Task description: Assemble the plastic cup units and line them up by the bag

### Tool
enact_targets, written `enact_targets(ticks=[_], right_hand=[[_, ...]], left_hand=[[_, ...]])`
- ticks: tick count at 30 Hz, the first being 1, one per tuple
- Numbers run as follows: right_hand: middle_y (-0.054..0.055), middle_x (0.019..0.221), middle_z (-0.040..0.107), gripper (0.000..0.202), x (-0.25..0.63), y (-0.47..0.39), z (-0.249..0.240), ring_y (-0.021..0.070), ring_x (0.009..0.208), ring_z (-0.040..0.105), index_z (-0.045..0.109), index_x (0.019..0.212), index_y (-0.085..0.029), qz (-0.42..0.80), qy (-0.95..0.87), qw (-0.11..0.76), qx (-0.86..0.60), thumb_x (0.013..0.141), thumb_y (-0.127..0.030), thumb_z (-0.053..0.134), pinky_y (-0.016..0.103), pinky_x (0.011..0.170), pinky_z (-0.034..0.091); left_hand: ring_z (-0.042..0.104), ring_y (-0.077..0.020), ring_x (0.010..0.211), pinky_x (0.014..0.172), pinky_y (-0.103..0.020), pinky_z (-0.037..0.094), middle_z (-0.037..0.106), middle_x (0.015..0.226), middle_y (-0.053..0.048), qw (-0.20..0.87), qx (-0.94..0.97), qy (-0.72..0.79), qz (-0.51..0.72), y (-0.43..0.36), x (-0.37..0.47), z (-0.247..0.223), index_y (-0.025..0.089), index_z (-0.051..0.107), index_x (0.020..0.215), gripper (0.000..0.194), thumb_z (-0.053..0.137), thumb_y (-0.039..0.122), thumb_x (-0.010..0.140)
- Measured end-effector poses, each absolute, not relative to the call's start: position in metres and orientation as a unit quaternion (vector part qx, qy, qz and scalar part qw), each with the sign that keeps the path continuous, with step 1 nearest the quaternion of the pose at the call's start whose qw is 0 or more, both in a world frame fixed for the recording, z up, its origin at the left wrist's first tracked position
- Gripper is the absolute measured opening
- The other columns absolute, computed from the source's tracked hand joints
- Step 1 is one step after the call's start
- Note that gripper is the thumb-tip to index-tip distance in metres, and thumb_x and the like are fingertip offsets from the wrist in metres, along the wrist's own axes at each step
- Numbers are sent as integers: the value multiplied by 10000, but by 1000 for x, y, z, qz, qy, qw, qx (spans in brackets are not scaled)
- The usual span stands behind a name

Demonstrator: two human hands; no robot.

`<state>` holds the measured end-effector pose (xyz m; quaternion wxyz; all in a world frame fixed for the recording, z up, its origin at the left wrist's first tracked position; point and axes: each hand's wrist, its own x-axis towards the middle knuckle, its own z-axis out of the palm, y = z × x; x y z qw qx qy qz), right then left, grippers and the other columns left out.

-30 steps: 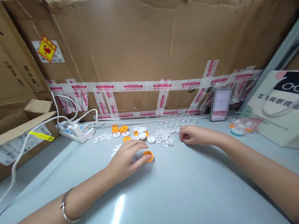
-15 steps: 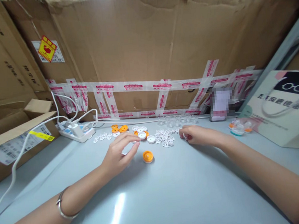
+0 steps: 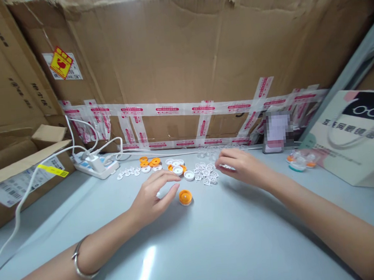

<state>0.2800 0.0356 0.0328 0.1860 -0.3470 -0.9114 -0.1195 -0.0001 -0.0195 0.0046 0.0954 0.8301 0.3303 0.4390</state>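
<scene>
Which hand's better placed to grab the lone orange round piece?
Likely the left hand: open, close beside that orange round piece; the right hand is farther away, by the white openwork pieces.

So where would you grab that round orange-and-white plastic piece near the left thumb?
Probably pinch the round orange-and-white plastic piece by opposite sides of its circular rim, coming from above and the left. It sits flat, orange side up, on the pale grey tabletop, its edge exposed; the bare left hand is beside it, thumb and fingers apart.
</scene>
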Motion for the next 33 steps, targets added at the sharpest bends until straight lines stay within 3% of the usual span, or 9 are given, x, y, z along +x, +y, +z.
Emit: enact_targets(ticks=[4,7,11,18,21,25,28,33], right_hand=[[55,891,637,185,260,11,30,193,849,585,629,930,-276,-190,-887,330,-262,874,-216,462,360,725,457],[52,979,650,230,244,-5,31,186,933,595,602,1024,-258,-198,-913,312,-173,875,-160,456,353,762,511],[73,920,661,246,227,-13,32,185,945,600,558,1093,-189,-226,-921,303,-97,869,-137,471,343,773,539],[105,883,661,254,218,-15,25,184,907,602,544,1098,-106,-204,-922,323,-70,850,-100,489,321,761,534],[90,963,653,264,226,-6,24,170,919,601,548,1111,-167,-179,-914,342,-121,862,-126,471,316,770,520],[73,946,644,190,251,28,18,173,890,602,605,990,-194,-52,-857,393,-329,864,-182,463,329,792,490],[73,856,635,177,269,55,6,179,783,596,639,899,-156,56,-810,338,-475,835,-244,499,323,720,483],[59,854,608,216,272,73,-17,166,756,558,677,877,-166,135,-804,271,-512,780,-315,555,307,735,443]], left_hand=[[585,-165,901,823,-313,461,640,954,-57,163,825,347,415,-26,7,7,189,597,965,154,498,224,853],[595,-149,830,772,-280,469,656,887,-30,228,810,368,395,-32,12,11,196,605,933,148,516,281,850],[589,-141,775,716,-255,457,660,815,3,261,791,391,391,-36,16,13,203,622,860,148,606,330,787],[605,-124,711,671,-226,459,686,758,21,311,765,423,373,-35,19,9,201,662,782,106,580,266,801],[602,-128,694,638,-229,451,683,738,15,308,755,442,373,-32,17,9,195,659,766,121,569,268,801],[575,-123,665,615,-235,438,666,751,7,264,730,476,414,-23,10,7,192,645,763,147,572,315,796],[560,-118,666,614,-233,437,656,773,2,250,719,485,430,-18,5,5,194,640,781,168,562,341,802],[549,-109,658,623,-223,425,648,749,15,253,734,476,414,-20,7,3,196,640,780,155,563,328,804]])
